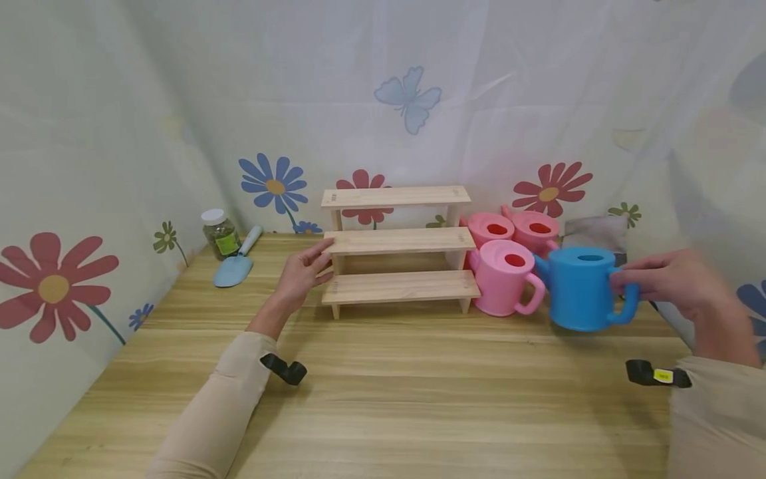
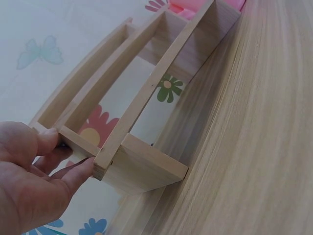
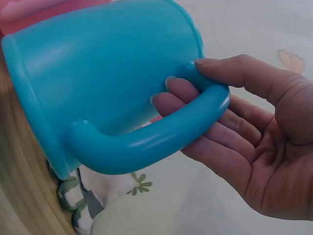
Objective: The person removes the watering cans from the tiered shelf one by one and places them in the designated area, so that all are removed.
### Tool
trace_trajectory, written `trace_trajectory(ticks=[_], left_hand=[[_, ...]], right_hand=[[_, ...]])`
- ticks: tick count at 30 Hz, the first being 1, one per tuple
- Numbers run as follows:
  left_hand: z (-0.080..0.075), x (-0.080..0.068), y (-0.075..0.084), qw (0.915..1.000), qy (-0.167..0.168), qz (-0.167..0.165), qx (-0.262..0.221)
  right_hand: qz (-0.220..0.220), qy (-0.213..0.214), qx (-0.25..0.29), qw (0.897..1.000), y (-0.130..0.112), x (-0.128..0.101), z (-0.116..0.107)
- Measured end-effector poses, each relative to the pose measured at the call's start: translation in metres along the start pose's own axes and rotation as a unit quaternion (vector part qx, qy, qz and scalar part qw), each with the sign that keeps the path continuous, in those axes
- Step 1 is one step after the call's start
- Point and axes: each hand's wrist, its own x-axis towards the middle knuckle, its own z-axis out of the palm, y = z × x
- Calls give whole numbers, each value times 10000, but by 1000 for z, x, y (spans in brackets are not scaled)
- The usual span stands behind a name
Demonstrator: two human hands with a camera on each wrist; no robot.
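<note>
Right, the blue watering can (image 1: 582,287) sits at centre right of the head view, lifted a little off the table (image 1: 419,399), and my right hand (image 1: 676,283) has it by the handle. In the right wrist view my fingers (image 3: 168,98) are threaded through the loop and my thumb presses on top of the handle (image 3: 146,139), so that is a curled grip on smooth, glossy plastic. The can's body stands upright, opening up, spout pointing left toward the pink cans; the handle points right, into my palm.

Left of it, the wooden step shelf (image 1: 397,246) stands at mid-frame, three pale plank tiers running left to right, with raw grain and square edges. So the shelf lies left of the blue can, and its long axis runs across the frame. My left hand (image 1: 302,273) is at the shelf's left end, fingers fairly straight, fingertips (image 2: 80,169) touching the end of the planks. It is steadying the shelf rather than clasping it. The right hand is nearer the can; the left is nearer the shelf.

Between can and shelf there are three pink watering cans (image 1: 505,276), of the same moulded plastic, clustered just beside the shelf's right end. Far left, against the flowered curtain, there is a jar (image 1: 220,233) with a white lid and a light blue trowel (image 1: 236,263) lying on the table.
</note>
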Motion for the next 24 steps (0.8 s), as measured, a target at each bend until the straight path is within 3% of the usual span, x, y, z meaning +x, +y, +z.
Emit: trace_trajectory(ticks=[9,17,24], left_hand=[[0,1,-1,10000,78,14,-9],[1,-1,1,10000,-18,25,-21],[5,-9,14,9999,-135,-15,-86]], right_hand=[[222,-656,46,9976,3,6,6],[359,-739,299,9962,7,10,10],[456,-778,231,9957,12,16,16]])
